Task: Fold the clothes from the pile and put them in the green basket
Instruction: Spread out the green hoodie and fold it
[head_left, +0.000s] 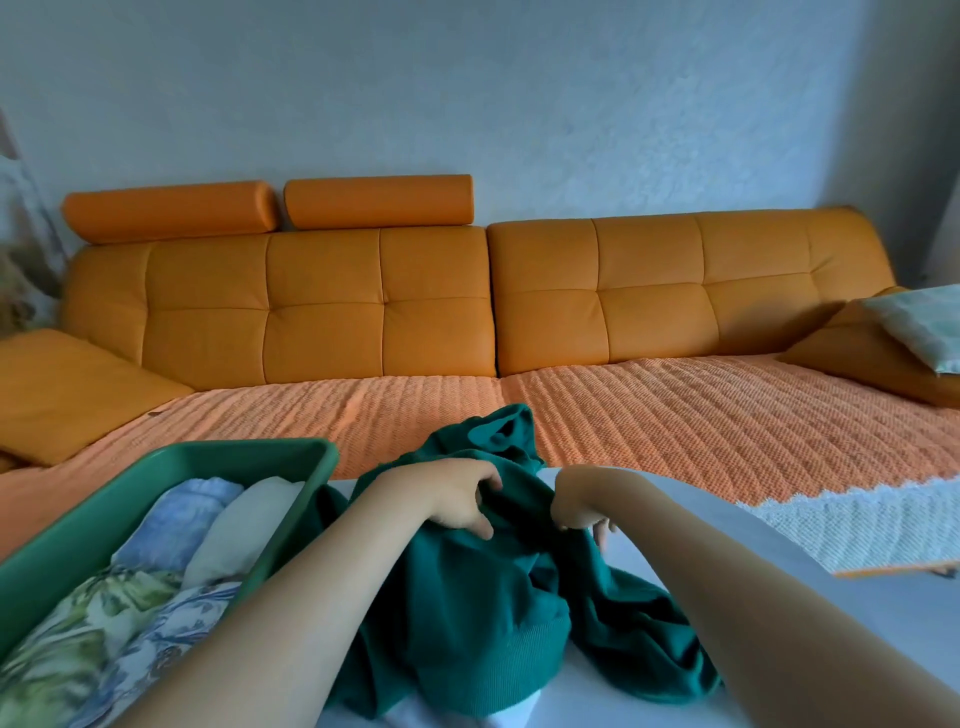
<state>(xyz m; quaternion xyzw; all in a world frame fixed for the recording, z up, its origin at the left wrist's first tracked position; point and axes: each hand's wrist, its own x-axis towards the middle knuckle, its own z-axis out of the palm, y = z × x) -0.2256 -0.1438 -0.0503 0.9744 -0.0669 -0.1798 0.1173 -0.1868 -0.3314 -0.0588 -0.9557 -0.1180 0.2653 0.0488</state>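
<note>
Both hands grip the crumpled garment (467, 613) on the tabletop (857, 613): left hand (462, 499) and right hand (576, 512) pinch its top folds. Step: opening it out. Next, likely: spread it flat, then fold. Basket (234, 448), part-filled, sits just left of the left hand.

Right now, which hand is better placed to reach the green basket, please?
Left: the left hand, gripping the crumpled teal knit garment, lies nearer the green plastic basket; the right hand grips it on the far side.

Both hands, left hand (457, 501) and right hand (576, 512), grip a crumpled teal garment (467, 613) on a white surface (857, 613), beside the green basket (171, 467) holding folded clothes (156, 571).
</note>
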